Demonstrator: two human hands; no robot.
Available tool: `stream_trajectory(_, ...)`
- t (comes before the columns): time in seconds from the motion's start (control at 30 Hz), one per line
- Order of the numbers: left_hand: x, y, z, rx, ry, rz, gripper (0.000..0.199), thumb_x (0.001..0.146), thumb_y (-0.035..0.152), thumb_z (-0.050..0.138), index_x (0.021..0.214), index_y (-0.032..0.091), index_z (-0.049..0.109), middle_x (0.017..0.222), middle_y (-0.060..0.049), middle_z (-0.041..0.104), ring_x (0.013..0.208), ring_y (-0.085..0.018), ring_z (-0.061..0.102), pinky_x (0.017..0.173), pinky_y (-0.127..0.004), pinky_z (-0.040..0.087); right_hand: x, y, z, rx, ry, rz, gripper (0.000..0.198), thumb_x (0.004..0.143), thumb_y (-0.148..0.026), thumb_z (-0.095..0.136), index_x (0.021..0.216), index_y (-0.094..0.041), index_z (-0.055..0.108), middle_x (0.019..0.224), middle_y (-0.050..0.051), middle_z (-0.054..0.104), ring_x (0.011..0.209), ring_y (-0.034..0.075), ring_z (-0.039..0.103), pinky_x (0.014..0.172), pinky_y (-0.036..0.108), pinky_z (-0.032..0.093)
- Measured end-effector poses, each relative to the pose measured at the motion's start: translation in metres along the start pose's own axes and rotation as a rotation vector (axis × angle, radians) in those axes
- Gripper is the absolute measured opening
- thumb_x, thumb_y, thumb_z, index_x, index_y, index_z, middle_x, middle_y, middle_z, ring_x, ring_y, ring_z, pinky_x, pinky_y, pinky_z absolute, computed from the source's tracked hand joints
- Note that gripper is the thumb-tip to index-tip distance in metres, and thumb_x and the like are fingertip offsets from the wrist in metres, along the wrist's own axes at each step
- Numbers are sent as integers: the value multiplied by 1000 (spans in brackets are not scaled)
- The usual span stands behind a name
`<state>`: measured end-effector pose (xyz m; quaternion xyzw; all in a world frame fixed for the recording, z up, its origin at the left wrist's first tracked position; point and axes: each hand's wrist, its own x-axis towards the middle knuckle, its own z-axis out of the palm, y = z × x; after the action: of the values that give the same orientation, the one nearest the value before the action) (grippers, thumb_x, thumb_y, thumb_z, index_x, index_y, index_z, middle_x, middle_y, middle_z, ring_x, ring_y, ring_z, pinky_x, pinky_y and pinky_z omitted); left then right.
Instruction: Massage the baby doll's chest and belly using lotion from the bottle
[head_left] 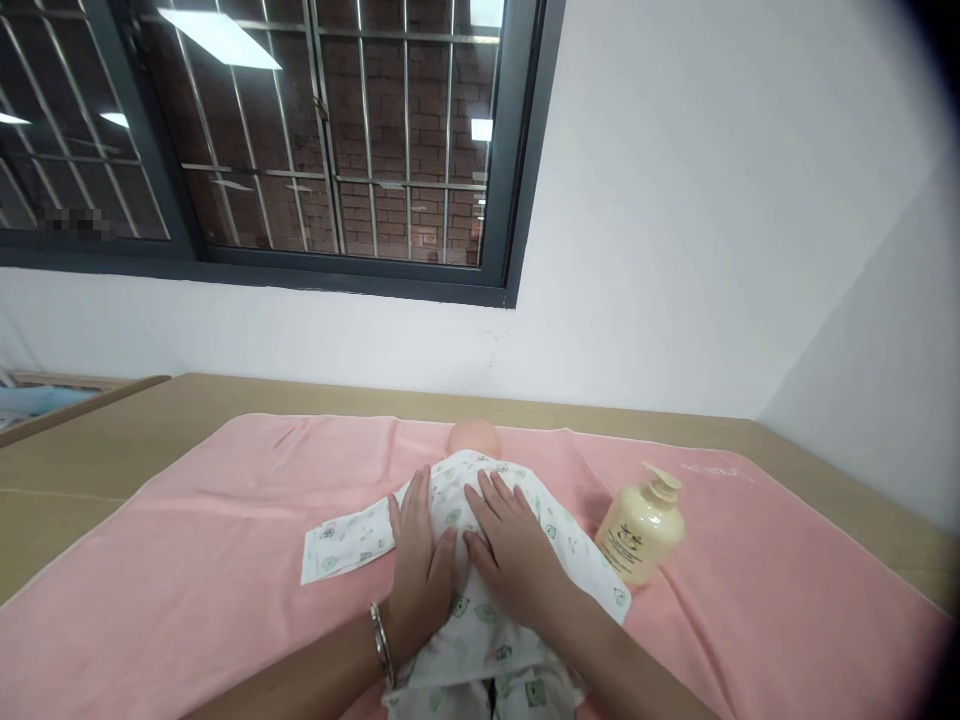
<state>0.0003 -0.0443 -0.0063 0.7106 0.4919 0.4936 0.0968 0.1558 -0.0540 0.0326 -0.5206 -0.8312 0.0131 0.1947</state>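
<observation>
While two hands (pixel 416 570) (pixel 519 555) touch one shirt (pixel 452 505), one bottle (pixel 642 530) near.

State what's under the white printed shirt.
Pink cloth shows at the edges of the shirt; anything beneath its middle is covered, with the left hand and right hand on top.

Left hand (pixel 420 555) and right hand (pixel 517 550) flat on white printed garment (pixel 474 625), pink cloth (pixel 225 560) beneath, pump bottle (pixel 641 530) alongside
</observation>
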Motion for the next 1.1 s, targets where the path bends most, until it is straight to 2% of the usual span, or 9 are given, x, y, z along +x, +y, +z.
stream_trajectory(0.23,8,-16,0,138,-191,329,43,94,18,35,136,25,42,145,-7,44,139,-22,33,117,-57,14,-13,-3,-31,-57,-208,85,60,98,-38,37,151,-16,22,154,8,12,142,28,12,115,52,15)
stream_trajectory(0.33,9,-17,0,174,-179,392,43,92,20,40,135,23,45,142,-8,47,138,-24,35,115,-56,22,-28,-4,-70,-46,-351,32,64,94,-37,46,150,-16,26,151,11,23,139,31,22,114,52,17)
stream_trajectory(0.4,10,-15,-1,196,-174,405,44,91,20,41,135,23,46,142,-8,47,137,-24,35,115,-57,23,-42,-3,-102,16,-415,-4,63,93,-39,50,150,-25,28,147,5,34,135,29,31,112,48,26)
stream_trajectory(0.57,12,-3,-4,210,-187,367,42,90,20,40,129,26,54,140,-6,50,136,-25,37,116,-55,22,-82,18,-162,51,-221,-2,58,97,-46,45,149,-37,21,147,-4,33,135,25,34,107,41,38)
stream_trajectory(0.8,-2,37,-8,68,-389,327,39,88,29,48,125,29,59,142,-4,48,139,-28,32,117,-56,15,-111,63,-188,-42,-14,216,64,97,-54,42,151,-32,17,145,0,36,131,28,40,96,39,48)
stream_trajectory(0.87,-2,60,-6,-110,-496,248,35,88,33,51,122,32,62,135,-3,55,134,-27,41,117,-54,18,-109,69,-193,-29,35,300,62,98,-52,40,151,-27,21,145,2,35,130,27,41,97,38,47)
stream_trajectory(0.93,5,87,0,-346,-588,44,35,87,40,53,119,31,64,129,-4,60,127,-27,49,114,-52,27,-102,74,-193,-6,55,356,56,99,-49,37,149,-23,30,146,4,35,131,26,39,100,37,44)
stream_trajectory(1.0,20,116,12,-616,-706,-189,38,89,46,48,119,28,64,133,-5,57,129,-26,48,115,-48,28,-94,77,-191,24,34,388,50,100,-44,37,144,-21,39,144,5,37,131,25,41,99,35,44)
stream_trajectory(1.1,53,153,41,-1145,-756,-536,50,93,46,41,131,17,53,143,-11,46,134,-22,42,115,-39,30,-82,78,-184,48,3,444,45,99,-39,38,139,-18,44,139,9,46,123,25,50,91,32,47)
